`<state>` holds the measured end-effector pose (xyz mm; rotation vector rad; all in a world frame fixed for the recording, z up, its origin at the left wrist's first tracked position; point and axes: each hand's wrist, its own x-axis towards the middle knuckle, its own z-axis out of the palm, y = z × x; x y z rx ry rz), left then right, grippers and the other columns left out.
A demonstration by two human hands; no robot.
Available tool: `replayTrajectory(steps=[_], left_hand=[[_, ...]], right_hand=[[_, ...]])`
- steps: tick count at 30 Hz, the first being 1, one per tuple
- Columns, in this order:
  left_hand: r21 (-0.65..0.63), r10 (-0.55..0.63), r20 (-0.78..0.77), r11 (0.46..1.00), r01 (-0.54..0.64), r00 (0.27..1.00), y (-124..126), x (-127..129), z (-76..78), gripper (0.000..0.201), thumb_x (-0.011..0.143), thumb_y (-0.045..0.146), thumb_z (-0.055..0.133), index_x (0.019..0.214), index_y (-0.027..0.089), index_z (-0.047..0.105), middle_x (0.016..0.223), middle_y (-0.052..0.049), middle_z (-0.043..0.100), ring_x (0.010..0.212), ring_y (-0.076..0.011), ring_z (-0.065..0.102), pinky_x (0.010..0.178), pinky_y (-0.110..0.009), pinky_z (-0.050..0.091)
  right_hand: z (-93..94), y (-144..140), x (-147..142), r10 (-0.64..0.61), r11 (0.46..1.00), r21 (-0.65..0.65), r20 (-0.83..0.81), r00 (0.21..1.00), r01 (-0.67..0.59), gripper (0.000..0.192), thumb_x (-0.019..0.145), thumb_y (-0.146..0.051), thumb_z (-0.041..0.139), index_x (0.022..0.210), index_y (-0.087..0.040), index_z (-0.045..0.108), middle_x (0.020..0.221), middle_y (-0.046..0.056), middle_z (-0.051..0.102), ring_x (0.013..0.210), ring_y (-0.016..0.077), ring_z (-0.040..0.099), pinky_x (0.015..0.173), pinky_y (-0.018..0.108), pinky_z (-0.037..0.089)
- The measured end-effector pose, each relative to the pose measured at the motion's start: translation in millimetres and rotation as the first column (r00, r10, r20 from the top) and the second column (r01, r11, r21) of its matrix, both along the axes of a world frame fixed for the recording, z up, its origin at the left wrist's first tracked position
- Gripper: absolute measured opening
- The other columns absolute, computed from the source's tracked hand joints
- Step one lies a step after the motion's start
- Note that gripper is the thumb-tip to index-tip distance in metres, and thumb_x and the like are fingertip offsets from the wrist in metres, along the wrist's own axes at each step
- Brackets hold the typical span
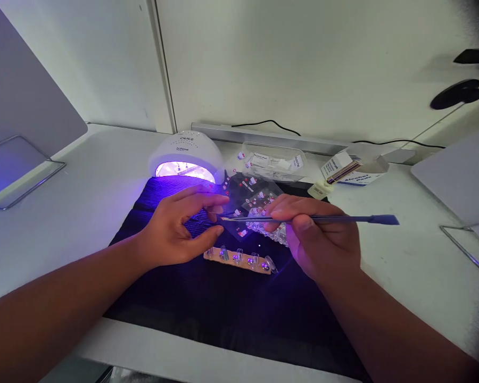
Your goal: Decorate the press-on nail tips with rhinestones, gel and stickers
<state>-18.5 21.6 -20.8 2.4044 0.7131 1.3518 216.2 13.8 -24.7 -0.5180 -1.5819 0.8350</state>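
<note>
My right hand grips a thin dark tool held level, its pale tip pointing left toward my left hand. My left hand hovers over the black mat, fingers curled, thumb and forefinger close together near the tool's tip; whether something tiny is pinched there is not visible. Just below both hands lies a tan strip carrying several clear nail tips. A clear sheet of small stickers lies behind the hands, partly hidden by my right fingers.
A white UV nail lamp glows purple at the mat's far edge. A clear plastic box and a small cardboard box sit behind. Wire-framed stands are at far left and far right. Cables run along the wall.
</note>
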Motion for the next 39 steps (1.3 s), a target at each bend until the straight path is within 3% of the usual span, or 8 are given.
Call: replayTrajectory(steps=[4, 15, 22, 25, 29, 34, 36, 39], left_hand=[[0.026, -0.019, -0.042, 0.999, 0.020, 0.999, 1, -4, 1.8, 0.043, 0.082, 0.009, 0.060, 0.124, 0.019, 0.061, 0.092, -0.005, 0.068, 0.081, -0.0164, 0.065, 0.077, -0.035, 0.056], [0.014, -0.039, -0.018, 0.999, 0.039, 0.999, 4, -8, 0.3, 0.048, 0.082, 0.007, 0.053, 0.128, 0.019, 0.061, 0.095, -0.006, 0.067, 0.084, -0.0179, 0.065, 0.081, -0.037, 0.055], [-0.180, -0.048, 0.128, 0.981, 0.071, 0.991, 15, -15, -14.8, 0.045, 0.086, 0.011, 0.054, 0.128, 0.022, 0.063, 0.100, -0.006, 0.066, 0.085, -0.0174, 0.064, 0.080, -0.035, 0.054], [-0.347, 0.012, 0.143, 0.937, 0.039, 0.990, 19, -15, -15.5, 0.037, 0.086, 0.016, 0.057, 0.121, 0.021, 0.067, 0.098, -0.006, 0.068, 0.084, -0.0171, 0.064, 0.080, -0.035, 0.053], [-0.577, 0.065, 0.080, 0.817, -0.007, 0.995, 22, -10, -10.8, 0.030, 0.082, 0.023, 0.059, 0.109, 0.017, 0.070, 0.092, -0.005, 0.070, 0.084, -0.0181, 0.064, 0.078, -0.034, 0.052], [-0.707, 0.087, -0.036, 0.702, -0.087, 0.996, 24, -7, -6.9, 0.036, 0.083, 0.034, 0.055, 0.112, 0.015, 0.065, 0.083, -0.002, 0.066, 0.075, -0.0169, 0.064, 0.073, -0.034, 0.053], [-0.700, 0.129, -0.131, 0.690, -0.184, 0.983, 25, -9, -5.1, 0.036, 0.086, 0.038, 0.051, 0.113, 0.016, 0.063, 0.071, 0.002, 0.059, 0.063, -0.0145, 0.059, 0.063, -0.031, 0.049], [-0.613, 0.218, -0.213, 0.729, -0.304, 0.952, 24, -14, -2.0, 0.032, 0.091, 0.039, 0.050, 0.113, 0.018, 0.060, 0.060, 0.006, 0.047, 0.052, -0.0112, 0.045, 0.052, -0.026, 0.037]], right_hand=[[-1.7, 0, 2, 0.000, 1.000, -0.004, 0.010, 1.000, 0.000, 0.017, 0.094, -0.033, 0.063, 0.095, -0.030, 0.079, 0.071, 0.000, 0.073, 0.068, 0.0164, 0.066, 0.073, 0.037, 0.053], [0.2, 1, 0, 0.033, 0.995, -0.091, -0.056, 0.998, -0.038, 0.014, 0.091, -0.033, 0.068, 0.090, -0.028, 0.081, 0.076, 0.001, 0.073, 0.064, 0.0125, 0.068, 0.062, 0.029, 0.055], [-0.5, 3, 1, 0.028, 0.977, -0.204, -0.125, 0.992, -0.054, 0.015, 0.087, -0.037, 0.071, 0.085, -0.025, 0.081, 0.075, 0.001, 0.073, 0.060, 0.0119, 0.068, 0.055, 0.025, 0.056], [-0.3, 5, 1, 0.040, 0.967, -0.242, -0.145, 0.989, -0.075, 0.017, 0.086, -0.039, 0.072, 0.083, -0.025, 0.081, 0.071, 0.001, 0.072, 0.058, 0.0118, 0.066, 0.053, 0.025, 0.055], [-0.8, 7, 2, 0.049, 0.954, -0.285, -0.166, 0.985, -0.096, 0.015, 0.084, -0.038, 0.074, 0.081, -0.025, 0.081, 0.065, 0.001, 0.070, 0.055, 0.0125, 0.065, 0.048, 0.025, 0.054], [-3.5, 9, 4, 0.049, 0.944, -0.312, -0.180, 0.982, -0.104, 0.015, 0.085, -0.038, 0.074, 0.080, -0.025, 0.081, 0.063, 0.001, 0.069, 0.054, 0.0123, 0.063, 0.047, 0.025, 0.052], [-4.2, 11, 6, 0.052, 0.942, -0.317, -0.192, 0.980, -0.112, 0.016, 0.085, -0.038, 0.073, 0.080, -0.024, 0.080, 0.063, 0.001, 0.069, 0.054, 0.0121, 0.063, 0.047, 0.024, 0.052], [-4.9, 13, 8, 0.046, 0.934, -0.339, -0.210, 0.977, -0.116, 0.017, 0.086, -0.039, 0.072, 0.080, -0.025, 0.080, 0.063, 0.000, 0.069, 0.054, 0.0115, 0.062, 0.048, 0.024, 0.052]])
